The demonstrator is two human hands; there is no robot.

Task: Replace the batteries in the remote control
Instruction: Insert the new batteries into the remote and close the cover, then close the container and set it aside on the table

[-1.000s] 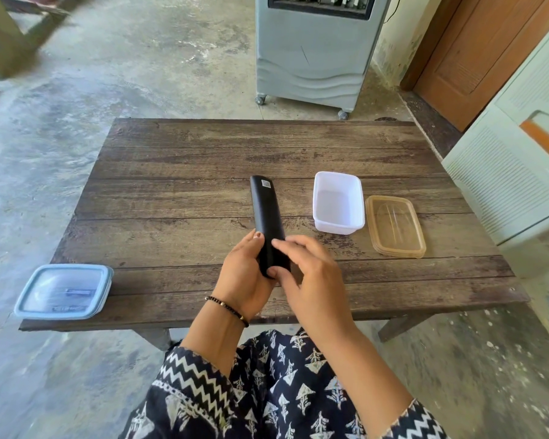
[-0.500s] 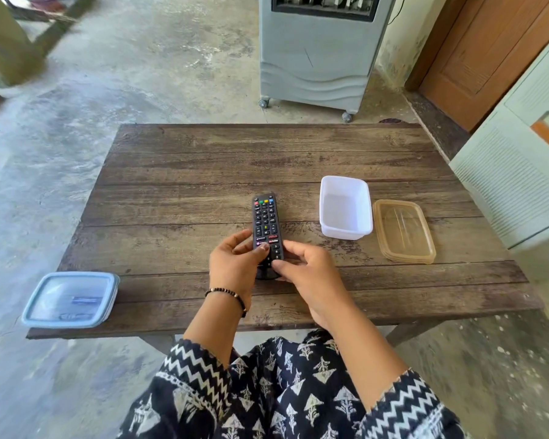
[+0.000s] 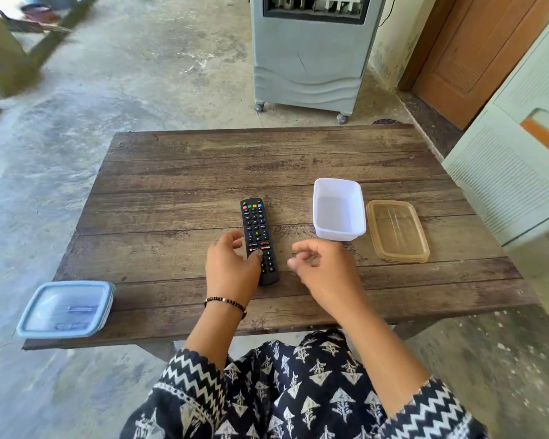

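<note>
Concrete floor surrounds a dark wooden table occupying the middle of the frame. Grey cooler on castors stands beyond the table's far edge, top centre; brown door at upper right; pale louvred cabinet along the right edge.

Remote lies flat on the table at frame centre, buttons up, long axis running away from the person, coloured keys at the far end.

Left hand rests against the remote's left side near its lower half; thumb tip touches the button face, fingers lie loosely curved beside the casing. It does not wrap the remote.

Right hand hovers to the right of the remote, apart from it, fingers loosely curled, holding nothing visible. It is slightly blurred.

White tub, open, stands right of the remote. Amber lid lies flat just beside the tub, further right. Blue-lidded box sits at the table's lower left corner, well apart from the rest.
</note>
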